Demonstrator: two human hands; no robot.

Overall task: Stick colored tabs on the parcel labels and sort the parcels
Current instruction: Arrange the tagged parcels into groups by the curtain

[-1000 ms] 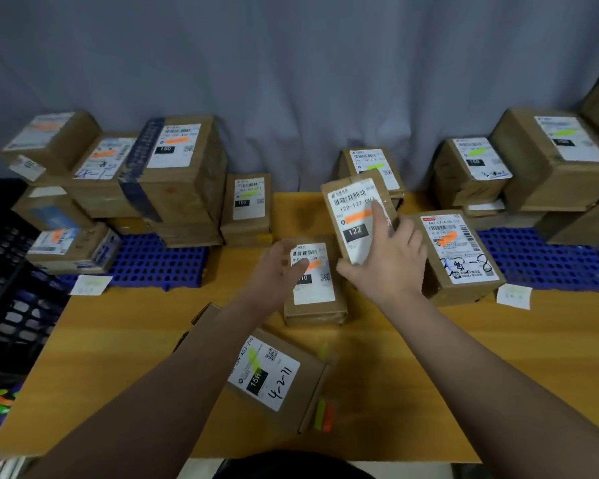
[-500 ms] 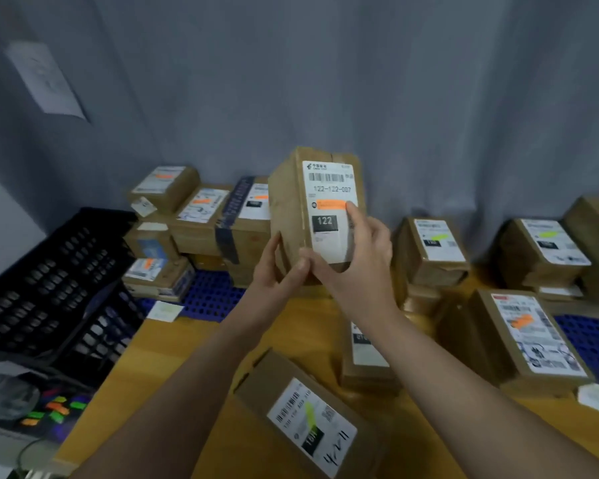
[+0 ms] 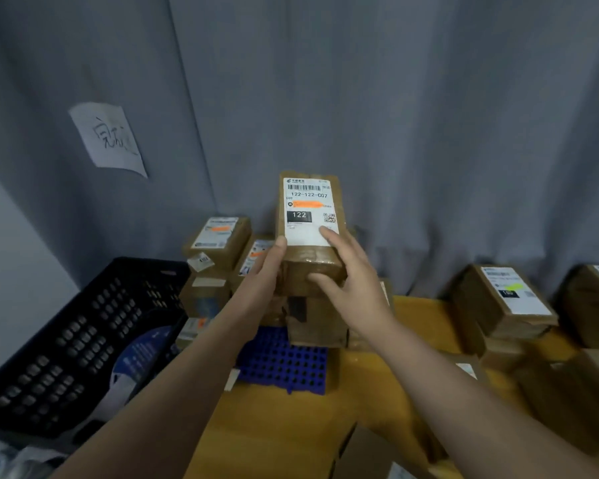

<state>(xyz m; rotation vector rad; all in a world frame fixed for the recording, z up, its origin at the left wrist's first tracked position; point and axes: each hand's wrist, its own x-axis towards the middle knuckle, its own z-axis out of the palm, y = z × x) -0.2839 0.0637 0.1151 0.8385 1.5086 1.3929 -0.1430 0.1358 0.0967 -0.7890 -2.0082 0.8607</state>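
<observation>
Both hands hold the parcel (image 3: pixel 310 262) upright in the air over the left stack of orange-tabbed parcels (image 3: pixel 218 236), its upper edges free against the grey curtain (image 3: pixel 412 115). The left hand (image 3: pixel 256 285) has its grip closed round the parcel's left side, thumb on the front edge. The right hand (image 3: pixel 350 285) grips the lower right corner, thumb on the label (image 3: pixel 308 233) below the QR code, fingers under the bottom end. The orange tab (image 3: pixel 306 204) lies across the label under "122-122-C07". Beneath, the stack stands on a blue perforated mat (image 3: pixel 284 368) on the tabletop (image 3: pixel 274 430). A black crate (image 3: pixel 66 340) closes off the left, its rim just beside the stack. A green-tabbed parcel (image 3: pixel 512 299) sits well apart to the right, with bare wood between. A paper note (image 3: pixel 108 136) hangs on the curtain. Half a second ago the parcel was nearer the body and further right; it has since gone out leftward, and the right thumb has slipped from the tab to the label's bottom.
</observation>
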